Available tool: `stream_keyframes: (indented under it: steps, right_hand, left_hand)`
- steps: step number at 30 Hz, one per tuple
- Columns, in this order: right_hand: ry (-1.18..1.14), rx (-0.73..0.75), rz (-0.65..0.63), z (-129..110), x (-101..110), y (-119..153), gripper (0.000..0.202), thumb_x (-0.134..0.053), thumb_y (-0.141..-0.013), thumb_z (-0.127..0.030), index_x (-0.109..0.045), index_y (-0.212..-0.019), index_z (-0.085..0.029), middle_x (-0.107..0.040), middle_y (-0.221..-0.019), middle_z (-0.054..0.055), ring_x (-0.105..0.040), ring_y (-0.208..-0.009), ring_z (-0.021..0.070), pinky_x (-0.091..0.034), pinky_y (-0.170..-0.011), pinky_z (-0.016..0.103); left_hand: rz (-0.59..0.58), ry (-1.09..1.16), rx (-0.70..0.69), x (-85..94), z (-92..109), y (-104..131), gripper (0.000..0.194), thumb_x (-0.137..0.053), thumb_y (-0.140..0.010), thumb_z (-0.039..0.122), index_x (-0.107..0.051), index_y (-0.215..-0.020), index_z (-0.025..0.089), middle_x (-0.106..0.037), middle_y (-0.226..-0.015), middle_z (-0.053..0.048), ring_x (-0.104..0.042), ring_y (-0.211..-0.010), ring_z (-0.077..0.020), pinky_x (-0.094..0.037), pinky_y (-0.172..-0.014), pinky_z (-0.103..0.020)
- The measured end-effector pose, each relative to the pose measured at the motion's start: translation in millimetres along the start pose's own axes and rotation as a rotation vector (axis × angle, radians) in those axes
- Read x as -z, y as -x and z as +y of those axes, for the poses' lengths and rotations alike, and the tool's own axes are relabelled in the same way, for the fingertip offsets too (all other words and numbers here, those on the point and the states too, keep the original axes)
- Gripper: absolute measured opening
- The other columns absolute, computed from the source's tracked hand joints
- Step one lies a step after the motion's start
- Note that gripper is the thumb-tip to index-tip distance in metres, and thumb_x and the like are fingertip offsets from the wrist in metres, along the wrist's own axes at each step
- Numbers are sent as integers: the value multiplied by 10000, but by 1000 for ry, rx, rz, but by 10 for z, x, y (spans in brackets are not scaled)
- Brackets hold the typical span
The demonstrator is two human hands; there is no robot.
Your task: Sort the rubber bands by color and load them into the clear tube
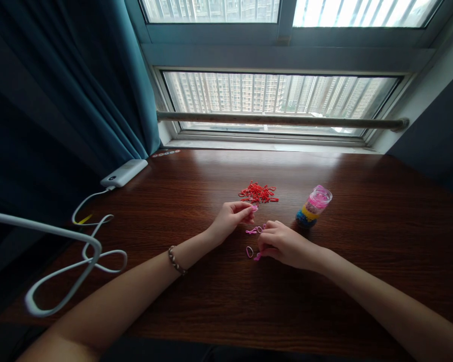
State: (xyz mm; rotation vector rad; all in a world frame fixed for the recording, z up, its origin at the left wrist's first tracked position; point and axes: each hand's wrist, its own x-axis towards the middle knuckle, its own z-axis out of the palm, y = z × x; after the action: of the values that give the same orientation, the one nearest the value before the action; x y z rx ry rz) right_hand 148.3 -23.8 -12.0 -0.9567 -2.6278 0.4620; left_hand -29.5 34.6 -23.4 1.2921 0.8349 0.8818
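Between the thumb and fingers of my left hand is a small pink rubber band, pinched just in front of a pile of red rubber bands. My right hand rests low over the table, its fingers closed at a pink band; whether it grips that band firmly is hard to make out. Several loose pink bands lie between the two hands, and a pink-and-white band sits left of my right fingertips. A clear jar with pink, yellow and blue layers stands beyond my right hand.
The dark wooden table reaches to the window. At the left back lies a white power bank with a white cable looping forward. A blue curtain hangs at the left, and a metal rail crosses the window.
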Motion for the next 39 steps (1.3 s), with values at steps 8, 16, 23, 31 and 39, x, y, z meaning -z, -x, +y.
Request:
stream_keyframes:
  steps: [8,16,23,31,39]
  right_hand:
    - [211,244,-50,9,-56,-321,115,-513,-811,-232,-616,-764,-210,-613,-711,15,-443,-891,181,-338,-848,333]
    - [336,213,-75,-55,-108,-308,99,-491,-794,-145,-579,-758,-173,-574,-746,42,-439,-864,198,-377,-840,349]
    - [295,23,132,-88,0,-162,134,-403,-820,-97,-520,-868,-141,-520,-880,86,-429,-863,203,-413,-796,349]
    - [158,-130,387,-26,-46,-93,112,-407,-815,-92,-478,-881,-149,-466,-929,97,-462,-801,179,-441,-688,314]
    - [268,-133,328,-42,-76,-102,155,-371,-812,-45,-488,-857,-136,-480,-892,95,-480,-797,180,-452,-711,301]
  left_hand:
    - [-4,-111,-36,18,-22,-15,290,-615,-697,378,-649,-793,106,-618,-691,-34,-535,-618,-121,-435,-608,-239]
    - [1,-115,-34,37,-18,-25,299,-602,-704,395,-641,-789,111,-596,-660,-32,-532,-605,-120,-449,-599,-239]
    - [-56,-49,19,-28,25,37,300,-637,-673,377,-652,-789,100,-624,-671,-43,-547,-596,-125,-455,-587,-244]
    - [-161,164,156,-135,35,149,322,-676,-648,348,-668,-835,86,-669,-757,-91,-607,-664,-157,-481,-669,-286]
    - [-170,250,227,-141,4,146,269,-671,-662,320,-676,-784,80,-670,-726,-93,-612,-680,-162,-477,-701,-298]
